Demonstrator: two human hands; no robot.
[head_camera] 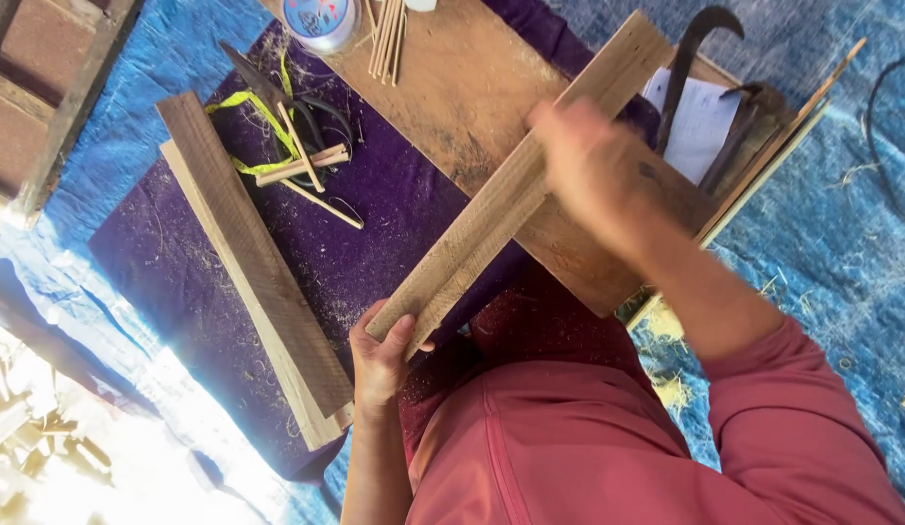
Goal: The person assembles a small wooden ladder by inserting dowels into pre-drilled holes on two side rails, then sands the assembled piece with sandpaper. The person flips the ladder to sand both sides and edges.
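Plainly, the slat (pixel 516 190) could skid sideways if pressure turns uneven, since only its near end is pinched. It slants across the board (pixel 452 87). Left hand (pixel 382 358) is closed around that lower end; right hand (pixel 593 165), blurred, presses mid-slat, its grip unclear.

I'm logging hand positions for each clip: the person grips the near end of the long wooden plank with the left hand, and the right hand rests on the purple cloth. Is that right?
Not quite. The left hand does grip the near end of the long wooden plank, but the right hand rests on the plank's middle, not on the purple cloth. The head view shows this.
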